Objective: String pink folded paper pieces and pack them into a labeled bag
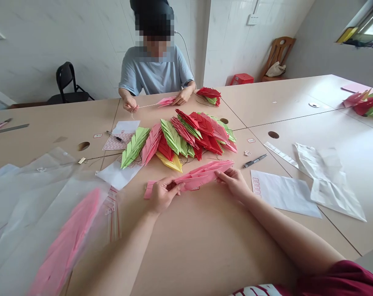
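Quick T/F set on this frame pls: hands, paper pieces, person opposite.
1. The left hand and right hand hold the pink piece, one at each end. True.
2. The pile behind it holds only pink pieces. False: it mixes red, green, pink and yellow.
3. The right hand lies flat on the white sheet. False: its grip is on the pink piece, and the sheet lies apart, to its right.
4. The person opposite handles a second pink piece. True.
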Motion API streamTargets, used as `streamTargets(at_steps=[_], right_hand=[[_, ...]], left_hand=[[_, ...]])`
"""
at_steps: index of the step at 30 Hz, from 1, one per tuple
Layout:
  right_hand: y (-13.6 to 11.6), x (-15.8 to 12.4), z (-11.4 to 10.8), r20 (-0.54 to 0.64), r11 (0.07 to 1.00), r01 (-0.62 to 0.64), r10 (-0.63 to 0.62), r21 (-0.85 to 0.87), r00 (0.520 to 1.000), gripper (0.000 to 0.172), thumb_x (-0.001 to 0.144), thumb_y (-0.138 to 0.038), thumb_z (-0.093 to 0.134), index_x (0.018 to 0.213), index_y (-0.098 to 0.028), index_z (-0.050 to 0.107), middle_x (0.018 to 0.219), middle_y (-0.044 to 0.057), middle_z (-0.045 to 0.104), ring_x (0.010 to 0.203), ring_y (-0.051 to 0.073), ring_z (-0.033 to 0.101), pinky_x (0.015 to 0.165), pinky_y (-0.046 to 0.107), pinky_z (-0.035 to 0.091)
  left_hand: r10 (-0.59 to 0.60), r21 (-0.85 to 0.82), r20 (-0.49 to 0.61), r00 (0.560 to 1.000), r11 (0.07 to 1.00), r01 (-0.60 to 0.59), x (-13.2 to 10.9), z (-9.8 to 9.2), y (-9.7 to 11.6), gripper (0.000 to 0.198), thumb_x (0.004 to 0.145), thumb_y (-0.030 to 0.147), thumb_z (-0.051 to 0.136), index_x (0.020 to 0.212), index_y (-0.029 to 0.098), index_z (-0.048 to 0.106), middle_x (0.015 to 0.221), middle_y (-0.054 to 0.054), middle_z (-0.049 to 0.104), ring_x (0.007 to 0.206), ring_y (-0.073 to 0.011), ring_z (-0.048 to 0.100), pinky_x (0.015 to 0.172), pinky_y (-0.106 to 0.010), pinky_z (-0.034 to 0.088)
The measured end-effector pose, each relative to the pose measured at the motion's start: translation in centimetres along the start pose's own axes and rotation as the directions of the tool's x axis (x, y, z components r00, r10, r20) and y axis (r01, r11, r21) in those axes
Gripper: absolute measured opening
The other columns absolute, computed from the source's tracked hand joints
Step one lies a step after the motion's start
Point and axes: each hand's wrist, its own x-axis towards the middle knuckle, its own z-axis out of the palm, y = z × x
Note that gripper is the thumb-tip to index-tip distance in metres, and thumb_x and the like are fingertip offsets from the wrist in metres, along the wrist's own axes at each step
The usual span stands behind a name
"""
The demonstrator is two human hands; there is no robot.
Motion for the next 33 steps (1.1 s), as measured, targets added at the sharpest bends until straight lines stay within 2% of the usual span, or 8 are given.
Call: streamTargets(at_steps=[9, 17, 23, 25, 28, 30, 31, 33], right_hand=[[-0.6, -0.1, -2.3, -0.216, 0.99, 0.141, -0.142, -0.02, 0.966, 0.026, 0.079, -0.046, 0.067, 0.078, -0.02, 0.061, 0.066, -0.001, 0.056, 0.057, 0.011, 0.048, 0.057, 0.026, 0.041], [-0.5, -0.2, -2.0, -0.339, 0.983, 0.117, -0.063, 0.14, 0.939, 0.031, 0.078, -0.049, 0.068, 0.079, -0.02, 0.055, 0.06, -0.005, 0.046, 0.046, 0.007, 0.038, 0.039, 0.02, 0.026], [-0.4, 0.0, -2.3, -0.335, 0.999, -0.006, 0.019, 0.041, 0.942, 0.034, 0.079, -0.053, 0.065, 0.086, -0.021, 0.056, 0.062, -0.004, 0.047, 0.047, 0.009, 0.044, 0.037, 0.019, 0.026], [-0.3, -0.2, -2.2, -0.444, 0.998, 0.063, -0.065, -0.018, 0.894, 0.033, 0.082, -0.051, 0.061, 0.099, -0.024, 0.053, 0.067, -0.005, 0.048, 0.051, 0.009, 0.046, 0.038, 0.019, 0.029], [-0.7, -0.7, -2.2, -0.582, 0.94, 0.249, -0.341, -0.234, 0.739, 0.03, 0.088, -0.042, 0.056, 0.114, -0.028, 0.048, 0.077, -0.002, 0.05, 0.058, 0.01, 0.048, 0.046, 0.021, 0.037], [-1.5, -1.0, -1.9, -0.478, 0.822, 0.362, -0.555, -0.44, 0.68, 0.021, 0.09, -0.034, 0.055, 0.109, -0.027, 0.052, 0.091, 0.003, 0.054, 0.066, 0.012, 0.051, 0.051, 0.024, 0.042], [-2.0, -1.1, -1.5, -0.349, 0.737, 0.419, -0.64, -0.53, 0.684, 0.014, 0.09, -0.031, 0.055, 0.103, -0.026, 0.055, 0.098, 0.005, 0.055, 0.071, 0.014, 0.054, 0.053, 0.026, 0.044], [-3.1, -0.9, -0.5, 0.038, 0.547, 0.549, -0.686, -0.631, 0.727, 0.008, 0.091, -0.024, 0.055, 0.095, -0.025, 0.061, 0.099, 0.007, 0.059, 0.081, 0.017, 0.057, 0.062, 0.03, 0.048]], left_hand=[[0.073, 0.079, -0.053, 0.996, 0.995, -0.068, 0.0, -0.1, 0.0, 0.022, 0.082, 0.039, 0.065, 0.079, 0.017, 0.067, 0.067, 0.001, 0.055, 0.062, -0.01, 0.049, 0.056, -0.019, 0.042], [0.102, 0.133, -0.118, 0.988, 0.987, -0.086, -0.2, 0.0, 0.9, 0.02, 0.08, 0.036, 0.069, 0.078, 0.017, 0.07, 0.064, 0.001, 0.059, 0.058, -0.0089, 0.05, 0.054, -0.018, 0.042], [0.178, 0.202, -0.187, 0.966, 0.969, -0.14, -0.1, -0.1, 0.3, 0.014, 0.08, 0.03, 0.068, 0.083, 0.017, 0.069, 0.076, -0.002, 0.066, 0.065, -0.0114, 0.058, 0.059, -0.021, 0.048], [0.242, 0.262, -0.217, 0.946, 0.947, -0.183, -0.2, 0.0, 0.1, 0.01, 0.082, 0.026, 0.065, 0.084, 0.017, 0.069, 0.081, -0.004, 0.068, 0.071, -0.013, 0.061, 0.063, -0.022, 0.05], [0.336, 0.356, -0.221, 0.916, 0.902, -0.245, -0.3, 0.1, 0.0, 0.009, 0.084, 0.023, 0.062, 0.087, 0.018, 0.068, 0.086, -0.005, 0.068, 0.077, -0.0141, 0.063, 0.067, -0.023, 0.051], [0.377, 0.38, -0.196, 0.905, 0.88, -0.285, -0.4, 0.2, 0.1, 0.009, 0.085, 0.023, 0.061, 0.089, 0.018, 0.068, 0.087, -0.005, 0.069, 0.079, -0.0142, 0.063, 0.068, -0.023, 0.051], [0.391, 0.387, -0.181, 0.902, 0.872, -0.3, -0.4, 0.3, 0.2, 0.01, 0.086, 0.024, 0.061, 0.09, 0.018, 0.068, 0.087, -0.005, 0.069, 0.079, -0.0143, 0.064, 0.068, -0.023, 0.051], [0.417, 0.413, -0.159, 0.895, 0.852, -0.323, -0.4, 0.3, 0.3, 0.011, 0.086, 0.026, 0.062, 0.09, 0.019, 0.069, 0.087, -0.005, 0.07, 0.079, -0.0145, 0.064, 0.069, -0.024, 0.051]])
